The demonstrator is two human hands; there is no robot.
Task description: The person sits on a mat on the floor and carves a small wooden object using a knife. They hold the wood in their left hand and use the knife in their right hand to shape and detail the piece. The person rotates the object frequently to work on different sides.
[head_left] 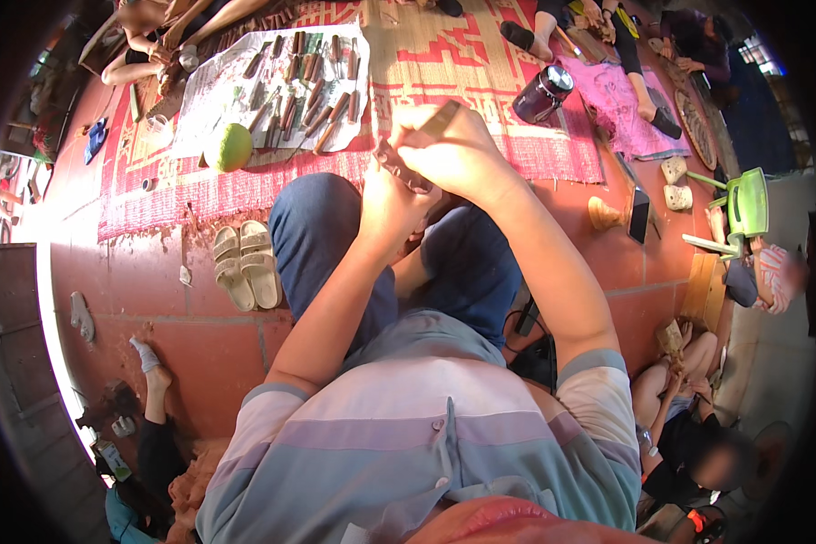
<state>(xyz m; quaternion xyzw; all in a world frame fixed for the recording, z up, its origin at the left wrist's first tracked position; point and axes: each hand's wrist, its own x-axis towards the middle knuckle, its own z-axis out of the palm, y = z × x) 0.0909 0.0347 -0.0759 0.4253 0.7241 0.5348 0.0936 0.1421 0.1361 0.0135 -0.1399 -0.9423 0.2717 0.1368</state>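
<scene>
Above my knees, my left hand [386, 210] is closed around a small dark brown carved piece [395, 167], its upper part showing past the fingers. My right hand [462, 152] is closed just above and beside it, gripping what looks like a carving tool. A brown wooden handle [444, 116] shows at the top of that fist; its working end is hidden. Beyond my hands, several wooden-handled carving tools [315, 93] lie in rows on a pale printed sheet [204, 100]. A round yellow-green fruit or ball [228, 147] rests at the sheet's near edge.
A red and straw-coloured mat [417, 54] covers the tiles ahead. On it stands a dark lidded container [544, 93], beside a pink cloth [621, 95]. Beige sandals [247, 265] lie left of my knees. A green plastic chair [745, 204] is at right. Several other people sit around.
</scene>
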